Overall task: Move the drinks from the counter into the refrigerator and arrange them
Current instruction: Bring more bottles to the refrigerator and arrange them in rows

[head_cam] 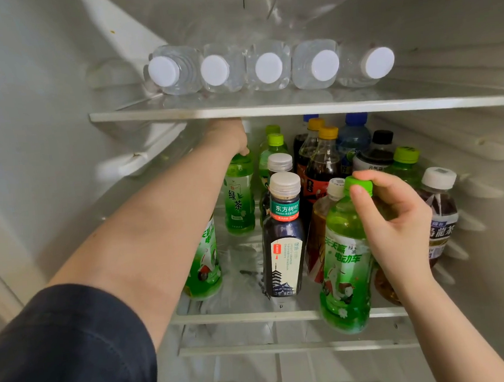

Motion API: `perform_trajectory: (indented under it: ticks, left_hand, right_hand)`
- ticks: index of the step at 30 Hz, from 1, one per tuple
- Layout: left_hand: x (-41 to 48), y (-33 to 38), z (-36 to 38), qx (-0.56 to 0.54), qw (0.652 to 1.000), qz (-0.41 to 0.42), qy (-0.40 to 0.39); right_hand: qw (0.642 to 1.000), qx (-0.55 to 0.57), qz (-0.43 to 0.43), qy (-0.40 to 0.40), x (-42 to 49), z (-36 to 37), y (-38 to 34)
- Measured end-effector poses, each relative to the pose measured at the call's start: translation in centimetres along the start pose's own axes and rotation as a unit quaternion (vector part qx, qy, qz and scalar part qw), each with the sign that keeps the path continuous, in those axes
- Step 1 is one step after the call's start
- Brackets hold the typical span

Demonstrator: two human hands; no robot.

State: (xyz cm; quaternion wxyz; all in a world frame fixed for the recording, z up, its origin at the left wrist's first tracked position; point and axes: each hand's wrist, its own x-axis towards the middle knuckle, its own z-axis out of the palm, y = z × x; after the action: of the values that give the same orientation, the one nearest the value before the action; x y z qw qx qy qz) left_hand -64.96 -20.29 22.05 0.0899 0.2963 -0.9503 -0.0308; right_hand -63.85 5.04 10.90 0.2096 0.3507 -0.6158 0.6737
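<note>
Reaching with the left hand (228,138) under the upper shelf (298,107) of the refrigerator (43,116), toward the back-left corner of the lower shelf (239,315). Fingers closed over the top of a green tea bottle (239,201) standing upright there, its cap covered by the hand, knuckles partly hidden behind the upper shelf's front edge. Dark sleeve (70,349) pushed up the forearm. Gripping with the right hand (397,215), thumb and curled fingers round the green cap (358,184) of a second green bottle (343,262), slightly tilted, base at the lower shelf's front edge, right of centre. Cannot tell whether resting on that edge or lifted clear. Just left of it, near the middle of the front edge, an upright dark tea bottle (285,242) with a silver cap. Behind the held bottle, touching or nearly so, an amber bottle (322,215) with a white cap. At the front-left corner, half hidden under the forearm, a third green bottle (205,266). Toward the back edge, two cola bottles (323,161) with yellow caps and a blue-capped bottle (353,137). By the right edge, a dark oolong bottle (440,206) with a white cap. Along the upper shelf, five water bottles (268,67) lying on their sides in a row, white caps facing the front edge.
</note>
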Motion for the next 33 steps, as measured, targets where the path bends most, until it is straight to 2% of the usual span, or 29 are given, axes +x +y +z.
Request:
perform_trajectory:
  ticks: [11, 19, 23, 29, 33]
  left_hand:
    - [-2.0, -2.2, -1.9, -0.089, 0.995, 0.017, -0.035]
    - [-10.3, -6.4, -1.3, -0.135, 0.990, -0.028, 0.019]
    - [-11.6, -7.2, -1.0, -0.125, 0.991, -0.037, 0.030]
    - [-12.3, -6.9, -0.9, -0.133, 0.986, 0.060, 0.086]
    - [-11.6, -5.8, -0.3, -0.165, 0.973, 0.070, 0.144]
  right_hand:
    - [1.000, 0.005, -0.009, -0.001, 0.0, 0.0, 0.3]
    - [1.000, 0.010, -0.011, 0.002, 0.0, 0.1, 0.5]
    - [1.000, 0.008, -0.011, 0.000, -0.1, 0.0, 0.4]
    - [1.000, 0.011, -0.006, -0.002, -0.1, -0.1, 0.3]
    - [1.000, 0.008, -0.006, -0.002, -0.1, -0.1, 0.3]
